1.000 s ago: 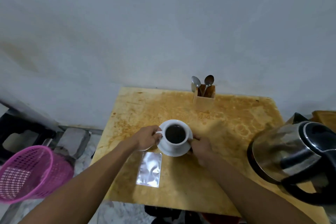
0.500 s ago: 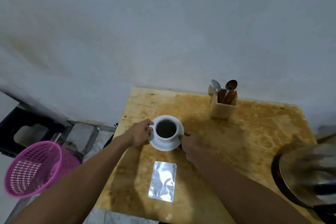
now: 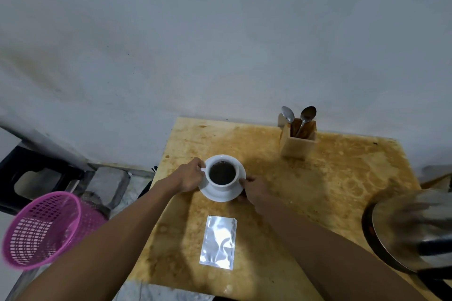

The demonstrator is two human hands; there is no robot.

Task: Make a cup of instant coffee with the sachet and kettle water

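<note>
A white cup (image 3: 232, 183) full of dark coffee stands on a white saucer (image 3: 220, 195) near the left middle of the stained yellow table (image 3: 330, 186). My left hand (image 3: 189, 175) grips the cup's handle and the saucer's left edge. My right hand (image 3: 254, 189) holds the saucer's right rim. A silver sachet (image 3: 219, 242) lies flat on the table in front of the saucer, between my forearms. The steel kettle (image 3: 413, 230) with a black handle stands at the right edge, blurred.
A wooden holder (image 3: 298, 142) with two spoons (image 3: 299, 116) stands at the table's back by the grey wall. A pink mesh basket (image 3: 46, 227) sits on the floor to the left, with a black stool (image 3: 29, 173) and a grey block (image 3: 107, 183) behind it.
Both hands have stayed on the cup and saucer while these slid away from the sachet, toward the back left of the table. My view has swung left, pushing the kettle toward the right edge.
</note>
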